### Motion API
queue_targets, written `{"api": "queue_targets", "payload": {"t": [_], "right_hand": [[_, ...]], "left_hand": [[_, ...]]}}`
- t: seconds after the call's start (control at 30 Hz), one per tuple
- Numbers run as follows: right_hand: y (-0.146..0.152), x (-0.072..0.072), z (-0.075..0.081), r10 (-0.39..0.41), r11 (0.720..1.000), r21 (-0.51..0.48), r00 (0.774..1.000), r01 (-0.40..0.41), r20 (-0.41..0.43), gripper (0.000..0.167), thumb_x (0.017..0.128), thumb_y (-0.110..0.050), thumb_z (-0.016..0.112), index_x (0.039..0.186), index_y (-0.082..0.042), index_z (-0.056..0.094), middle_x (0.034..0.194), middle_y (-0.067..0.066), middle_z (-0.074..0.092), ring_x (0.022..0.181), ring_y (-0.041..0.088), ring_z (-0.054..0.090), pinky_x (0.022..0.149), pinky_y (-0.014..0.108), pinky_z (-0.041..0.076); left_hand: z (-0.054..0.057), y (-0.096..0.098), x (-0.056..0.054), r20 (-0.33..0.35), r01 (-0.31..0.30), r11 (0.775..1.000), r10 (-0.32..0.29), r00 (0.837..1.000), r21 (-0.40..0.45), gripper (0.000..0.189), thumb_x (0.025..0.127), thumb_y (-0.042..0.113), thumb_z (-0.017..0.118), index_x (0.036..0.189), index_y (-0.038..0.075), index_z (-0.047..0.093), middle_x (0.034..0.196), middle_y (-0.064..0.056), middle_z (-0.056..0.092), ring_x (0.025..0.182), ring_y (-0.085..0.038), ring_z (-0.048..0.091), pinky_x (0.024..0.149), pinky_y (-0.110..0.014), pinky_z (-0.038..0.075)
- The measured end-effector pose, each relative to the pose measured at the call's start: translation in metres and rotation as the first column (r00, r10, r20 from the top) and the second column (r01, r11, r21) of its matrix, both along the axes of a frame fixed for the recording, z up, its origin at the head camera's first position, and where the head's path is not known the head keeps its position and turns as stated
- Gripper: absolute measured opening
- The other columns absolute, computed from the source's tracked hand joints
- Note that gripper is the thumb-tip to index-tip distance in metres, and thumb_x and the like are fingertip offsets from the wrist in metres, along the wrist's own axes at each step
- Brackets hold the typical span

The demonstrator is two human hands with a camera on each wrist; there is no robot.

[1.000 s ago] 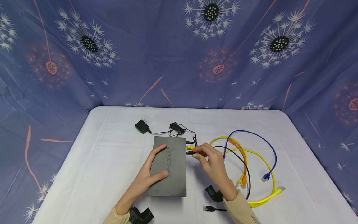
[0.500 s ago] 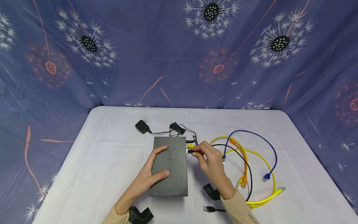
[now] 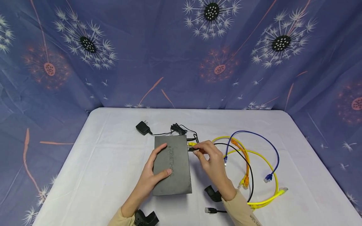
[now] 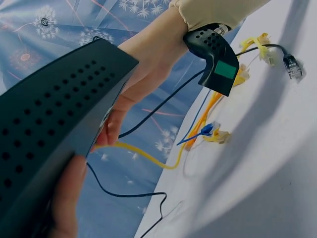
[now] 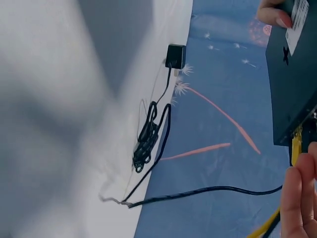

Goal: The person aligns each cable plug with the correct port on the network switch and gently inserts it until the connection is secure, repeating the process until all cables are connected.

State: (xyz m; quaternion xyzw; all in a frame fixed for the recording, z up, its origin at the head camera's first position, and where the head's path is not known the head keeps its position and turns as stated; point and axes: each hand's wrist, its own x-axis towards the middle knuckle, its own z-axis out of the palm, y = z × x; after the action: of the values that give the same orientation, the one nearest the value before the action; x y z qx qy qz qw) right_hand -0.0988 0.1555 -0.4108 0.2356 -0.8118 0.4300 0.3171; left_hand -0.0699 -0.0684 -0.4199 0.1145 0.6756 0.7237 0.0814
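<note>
A black TP-LINK network switch (image 3: 176, 185) is held above the white table by my left hand (image 3: 148, 175), with thumb and index finger over its top and other fingers on its underside, as the right wrist view shows. Between the thumb and fingers of my right hand (image 3: 212, 158) is the black network cable's plug (image 3: 191, 149), right at the switch's port side. Beside it a yellow network cable's plug (image 3: 191, 144) sits in a port, and a thin black power lead (image 3: 191, 139) runs into the same side. My right fingers (image 5: 293, 198) partly hide the plugs.
A power adapter (image 3: 143, 128) with a bundled cord (image 3: 178, 128) lies at the back. On the right lie a blue cable (image 3: 261, 136) and coiled yellow and orange cables (image 3: 246, 175). The black cable's other plug (image 3: 210, 210) lies near the front.
The switch has shifted slightly away from me and turned a little, its near end swinging right. My right hand has moved with it, still pinching the black plug.
</note>
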Motion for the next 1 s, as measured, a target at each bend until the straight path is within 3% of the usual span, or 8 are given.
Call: {"api": "queue_targets", "payload": {"t": [0.13, 0.27, 0.37, 0.53, 0.77, 0.9, 1.0], "right_hand": [[-0.002, 0.004, 0.003, -0.003, 0.999, -0.052, 0.999, 0.006, 0.051, 0.027, 0.071, 0.015, 0.075, 0.093, 0.0, 0.07, 0.098, 0.015, 0.057, 0.071, 0.018, 0.061, 0.068, 0.02, 0.05], [-0.003, 0.012, 0.018, 0.041, 0.994, -0.107, 0.992, -0.028, 0.116, 0.026, 0.072, 0.02, 0.071, 0.095, 0.008, 0.068, 0.095, 0.02, 0.052, 0.069, 0.025, 0.061, 0.067, 0.021, 0.051], [0.0, 0.018, 0.029, 0.09, 0.986, -0.153, 0.977, -0.061, 0.192, 0.023, 0.077, 0.021, 0.066, 0.098, 0.013, 0.065, 0.09, 0.019, 0.054, 0.068, 0.029, 0.061, 0.066, 0.023, 0.051], [0.015, 0.023, 0.031, 0.119, 0.973, -0.227, 0.945, -0.049, 0.305, 0.019, 0.083, 0.019, 0.061, 0.101, 0.013, 0.063, 0.084, 0.02, 0.057, 0.068, 0.026, 0.063, 0.066, 0.023, 0.051], [0.043, 0.027, 0.016, 0.087, 0.956, -0.293, 0.92, 0.031, 0.382, 0.018, 0.085, 0.015, 0.06, 0.103, 0.012, 0.064, 0.08, 0.015, 0.061, 0.066, 0.018, 0.062, 0.063, 0.024, 0.051], [0.062, 0.027, 0.001, 0.078, 0.937, -0.337, 0.889, 0.089, 0.452, 0.019, 0.088, 0.011, 0.06, 0.106, 0.01, 0.064, 0.081, 0.006, 0.062, 0.067, 0.016, 0.062, 0.063, 0.025, 0.052], [0.071, 0.029, -0.004, 0.071, 0.933, -0.34, 0.868, 0.115, 0.491, 0.019, 0.089, 0.008, 0.06, 0.108, 0.008, 0.064, 0.084, 0.006, 0.061, 0.069, 0.018, 0.062, 0.064, 0.027, 0.052]], "left_hand": [[-0.001, 0.001, 0.0, 0.005, -0.02, 1.0, 0.02, 1.0, 0.023, 0.077, 0.082, 0.012, 0.071, 0.146, 0.036, 0.035, 0.149, 0.003, 0.031, 0.128, -0.025, 0.033, 0.102, -0.051, 0.02], [0.0, -0.001, -0.003, -0.002, -0.025, 0.999, 0.025, 1.0, 0.039, 0.078, 0.082, 0.01, 0.071, 0.147, 0.034, 0.035, 0.149, 0.004, 0.031, 0.128, -0.024, 0.034, 0.103, -0.051, 0.02], [0.001, -0.004, -0.006, -0.006, -0.024, 0.999, 0.025, 1.0, 0.047, 0.078, 0.081, 0.008, 0.071, 0.146, 0.033, 0.036, 0.148, 0.003, 0.032, 0.127, -0.025, 0.034, 0.103, -0.05, 0.019], [0.0, -0.01, -0.01, 0.007, -0.017, 0.999, 0.017, 1.0, 0.05, 0.077, 0.081, 0.006, 0.071, 0.146, 0.031, 0.037, 0.147, 0.0, 0.033, 0.126, -0.026, 0.034, 0.102, -0.049, 0.02], [-0.002, -0.013, -0.011, 0.031, -0.027, 0.998, 0.026, 0.999, 0.055, 0.076, 0.082, 0.005, 0.07, 0.146, 0.03, 0.037, 0.145, -0.003, 0.034, 0.124, -0.027, 0.035, 0.1, -0.048, 0.023], [-0.002, -0.013, -0.012, 0.023, -0.042, 0.997, 0.04, 0.999, 0.069, 0.075, 0.083, 0.004, 0.068, 0.147, 0.027, 0.036, 0.147, -0.004, 0.032, 0.123, -0.027, 0.034, 0.1, -0.047, 0.023], [-0.002, -0.014, -0.012, 0.022, -0.049, 0.995, 0.047, 0.999, 0.085, 0.075, 0.083, 0.002, 0.067, 0.147, 0.025, 0.036, 0.147, -0.005, 0.032, 0.123, -0.027, 0.034, 0.1, -0.046, 0.023]]}}
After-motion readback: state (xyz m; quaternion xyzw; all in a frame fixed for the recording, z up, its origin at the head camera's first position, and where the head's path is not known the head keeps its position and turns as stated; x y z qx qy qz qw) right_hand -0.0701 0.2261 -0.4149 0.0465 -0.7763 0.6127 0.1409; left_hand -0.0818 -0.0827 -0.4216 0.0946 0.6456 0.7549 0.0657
